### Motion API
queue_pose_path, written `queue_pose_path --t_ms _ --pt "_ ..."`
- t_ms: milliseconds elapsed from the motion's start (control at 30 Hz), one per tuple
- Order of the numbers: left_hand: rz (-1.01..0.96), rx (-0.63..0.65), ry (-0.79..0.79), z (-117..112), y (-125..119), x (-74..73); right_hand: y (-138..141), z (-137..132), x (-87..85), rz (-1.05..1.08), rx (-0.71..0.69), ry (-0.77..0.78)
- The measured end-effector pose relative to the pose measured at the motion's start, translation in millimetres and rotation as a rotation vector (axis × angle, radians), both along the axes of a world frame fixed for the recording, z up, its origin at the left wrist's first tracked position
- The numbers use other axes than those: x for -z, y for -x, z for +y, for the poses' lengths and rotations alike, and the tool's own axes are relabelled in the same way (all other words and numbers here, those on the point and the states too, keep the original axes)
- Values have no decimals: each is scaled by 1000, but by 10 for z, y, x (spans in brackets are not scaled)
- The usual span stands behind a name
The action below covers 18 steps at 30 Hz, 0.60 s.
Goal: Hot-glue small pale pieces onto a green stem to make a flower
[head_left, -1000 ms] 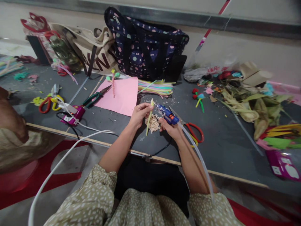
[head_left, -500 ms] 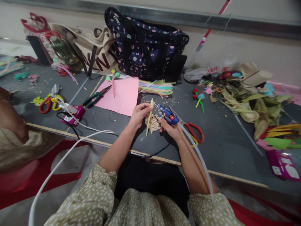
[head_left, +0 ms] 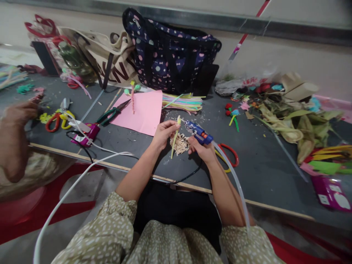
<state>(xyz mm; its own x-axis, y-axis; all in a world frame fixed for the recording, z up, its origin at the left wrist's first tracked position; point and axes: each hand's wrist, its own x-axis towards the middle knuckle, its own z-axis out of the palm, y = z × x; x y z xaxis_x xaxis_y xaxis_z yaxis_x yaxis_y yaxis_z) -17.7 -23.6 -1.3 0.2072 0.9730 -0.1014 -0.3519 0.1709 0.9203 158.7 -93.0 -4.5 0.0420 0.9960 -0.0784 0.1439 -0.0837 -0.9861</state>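
Observation:
My left hand (head_left: pixel 165 132) pinches a yellow-green pipe cleaner (head_left: pixel 175 142) near its top, where a small pale yellow piece sits. In my right hand (head_left: pixel 202 148) is a blue hot glue gun (head_left: pixel 198 132), its nozzle pointing left at the top of the pipe cleaner with a small gap between them. A long clear glue stick (head_left: pixel 233 176) runs out of the gun's back end over my right forearm. Below and between my hands lies a pile of small beige pieces (head_left: pixel 181 144). Scissors with red and yellow handles (head_left: pixel 233 156) lie partly hidden behind my right hand.
A pink sheet (head_left: pixel 147 113) holds a pipe-cleaner figure (head_left: pixel 132 99) and green-handled pliers (head_left: pixel 111 114). Behind are pipe cleaners (head_left: pixel 189 103) and a dotted bag (head_left: pixel 170 55). Dried husks (head_left: pixel 291 121) lie right. A white cable (head_left: pixel 82 170) crosses the left edge near a co-worker's hand (head_left: pixel 20 113).
The glue gun has shifted slightly right, its nozzle drawing back a little from the pipe cleaner. At left, a co-worker's hand has reached forward over the table. My left hand has barely moved.

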Motion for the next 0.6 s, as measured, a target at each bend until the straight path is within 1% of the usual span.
queue_pose_path --t_ms 167,233,300,467,600 --pt "-4 -11 -2 4 -3 -16 27 -7 -51 80 8 16" --pt "-2 -13 4 2 -3 -25 36 -5 -59 80 14 14" --pt "1 -13 8 -2 -2 -29 29 3 -27 53 32 -9" --pt "5 -13 12 -9 -1 -29 -40 36 140 -68 137 -120" --pt "15 -17 12 -6 0 -28 -63 39 171 -63 128 -156"
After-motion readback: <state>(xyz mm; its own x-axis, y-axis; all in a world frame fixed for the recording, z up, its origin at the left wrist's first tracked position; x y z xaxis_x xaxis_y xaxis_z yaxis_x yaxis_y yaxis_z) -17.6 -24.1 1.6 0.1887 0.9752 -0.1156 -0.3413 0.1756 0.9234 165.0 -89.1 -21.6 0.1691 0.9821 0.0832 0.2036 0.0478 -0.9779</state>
